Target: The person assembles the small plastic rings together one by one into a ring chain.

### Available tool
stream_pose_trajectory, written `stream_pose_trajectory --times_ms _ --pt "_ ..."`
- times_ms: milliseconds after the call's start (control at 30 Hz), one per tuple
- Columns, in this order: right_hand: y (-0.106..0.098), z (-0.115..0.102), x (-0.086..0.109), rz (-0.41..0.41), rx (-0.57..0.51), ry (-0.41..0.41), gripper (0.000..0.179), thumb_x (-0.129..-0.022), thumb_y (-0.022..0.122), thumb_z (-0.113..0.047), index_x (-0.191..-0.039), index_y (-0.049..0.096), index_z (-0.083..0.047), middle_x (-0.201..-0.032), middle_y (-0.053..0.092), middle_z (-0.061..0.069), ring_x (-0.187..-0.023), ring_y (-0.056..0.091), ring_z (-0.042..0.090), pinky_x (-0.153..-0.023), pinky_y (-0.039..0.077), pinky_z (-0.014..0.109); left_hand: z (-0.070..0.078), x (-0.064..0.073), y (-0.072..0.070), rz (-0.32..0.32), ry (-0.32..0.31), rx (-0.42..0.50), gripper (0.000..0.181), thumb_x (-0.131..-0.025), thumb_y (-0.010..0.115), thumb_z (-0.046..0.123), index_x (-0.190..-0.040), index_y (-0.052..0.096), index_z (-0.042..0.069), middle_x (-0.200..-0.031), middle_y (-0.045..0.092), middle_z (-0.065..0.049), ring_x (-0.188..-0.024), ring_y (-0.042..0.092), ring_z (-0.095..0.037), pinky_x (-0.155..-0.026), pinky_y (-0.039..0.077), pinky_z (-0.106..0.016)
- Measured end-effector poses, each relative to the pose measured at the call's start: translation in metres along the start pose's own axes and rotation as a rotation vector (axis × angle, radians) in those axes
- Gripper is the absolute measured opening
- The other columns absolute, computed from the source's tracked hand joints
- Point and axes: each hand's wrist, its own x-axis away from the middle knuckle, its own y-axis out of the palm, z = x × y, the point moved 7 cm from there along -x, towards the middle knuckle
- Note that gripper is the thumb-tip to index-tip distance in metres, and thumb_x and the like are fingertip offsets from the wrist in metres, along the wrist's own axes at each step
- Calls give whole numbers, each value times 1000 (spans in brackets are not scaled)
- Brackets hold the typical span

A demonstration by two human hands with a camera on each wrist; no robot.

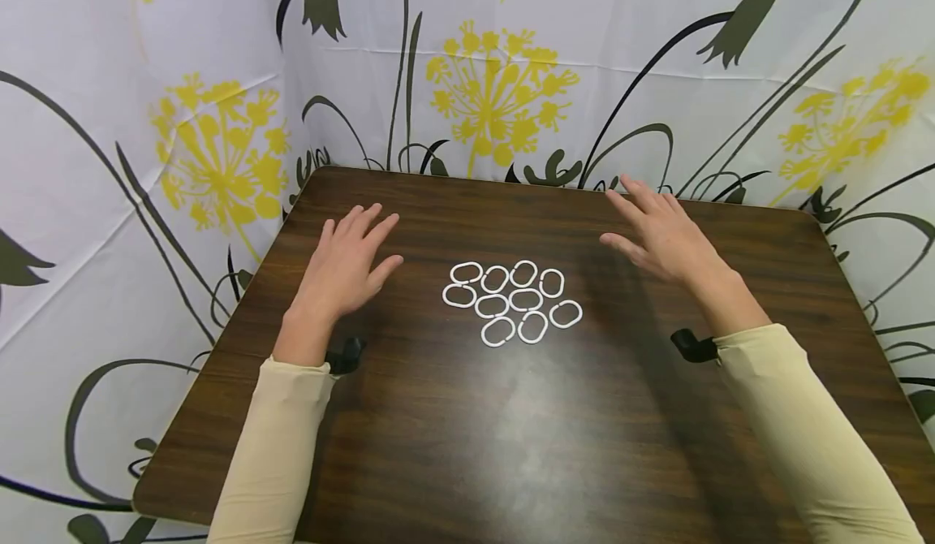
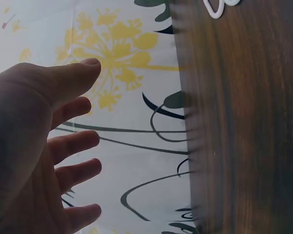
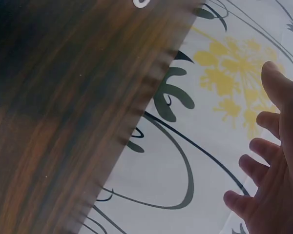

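Several white oval plastic rings (image 1: 492, 307), some with a small gap in the loop, lie in a loose cluster on the dark wooden table (image 1: 438, 422). To the left of them my left hand (image 1: 343, 268) hovers with fingers spread and nothing in it. My right hand (image 1: 661, 231) is held up on the far right side of the rings, its fingers also spread and holding nothing. In the left wrist view the left hand (image 2: 44, 141) shows loosely extended fingers, and a bit of a ring (image 2: 216, 9) peeks in at the top. The right hand (image 3: 278, 151) looks similarly relaxed in its wrist view.
A white curtain (image 1: 613, 8) printed with yellow flowers and grey-green stems hangs behind and left of the table. Dark wrist mounts (image 1: 349, 356) sit at both cuffs. The table's back edge runs close to the curtain.
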Motion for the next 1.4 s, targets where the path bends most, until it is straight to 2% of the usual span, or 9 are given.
stream_pose_trajectory --times_ms 167,267,400,500,633,733,900,1100,1400 --pt "11 -2 2 -35 -18 -9 67 -97 59 -43 -150 38 -7 -158 25 19 -143 24 38 -114 15 58 5 2 10 -39 19 -3 57 -97 60 35 -147 45 14 -152 37 -17 -140 30 -39 -110 21 -64" --pt "21 -9 4 -53 -8 -51 60 -95 64 -37 -144 48 -5 -151 36 21 -137 36 40 -111 24 58 13 2 16 -53 60 2 52 -98 60 34 -144 50 13 -146 44 -17 -133 39 -39 -106 31 -60" --pt "39 -23 10 -89 -7 -124 42 -94 68 -29 -127 64 -5 -130 59 16 -115 58 37 -96 44 54 32 3 30 -82 127 43 45 -97 62 33 -137 58 14 -131 58 -13 -120 52 -34 -96 43 -53" --pt "55 -35 17 -124 -18 -165 29 -92 70 -24 -115 71 -7 -111 67 8 -98 66 30 -82 52 49 51 5 44 -125 172 64 40 -95 65 32 -132 63 16 -117 64 -7 -108 59 -28 -88 49 -48" --pt "70 -50 27 -109 -15 -243 19 -85 76 -15 -104 76 -12 -94 67 1 -83 66 19 -70 54 42 80 8 63 -167 252 67 33 -94 66 30 -125 68 17 -105 67 -2 -95 63 -22 -80 52 -42" --pt "79 -58 34 -96 -11 -291 19 -81 79 -11 -99 77 -17 -88 63 -1 -74 61 14 -62 52 37 102 12 76 -192 326 76 30 -94 66 29 -122 70 19 -102 67 1 -90 65 -18 -77 53 -39" --pt "91 -65 40 -113 -22 -315 18 -80 80 -13 -98 77 -18 -85 59 -1 -72 56 12 -59 50 33 129 18 94 -222 413 49 22 -93 66 28 -112 73 21 -97 70 5 -86 65 -12 -72 53 -37" --pt "97 -66 43 -117 -25 -311 15 -80 81 -13 -95 78 -16 -87 58 -3 -76 61 12 -62 52 34 143 20 104 -159 428 -63 6 -87 71 29 -87 72 23 -79 62 7 -73 64 -13 -62 51 -37" --pt "99 -68 38 -112 -17 -328 8 -78 84 -16 -85 81 -17 -85 60 -6 -75 62 9 -63 53 32 150 18 106 -123 378 -105 18 -81 77 30 -73 63 22 -74 60 4 -68 63 -18 -56 49 -37"
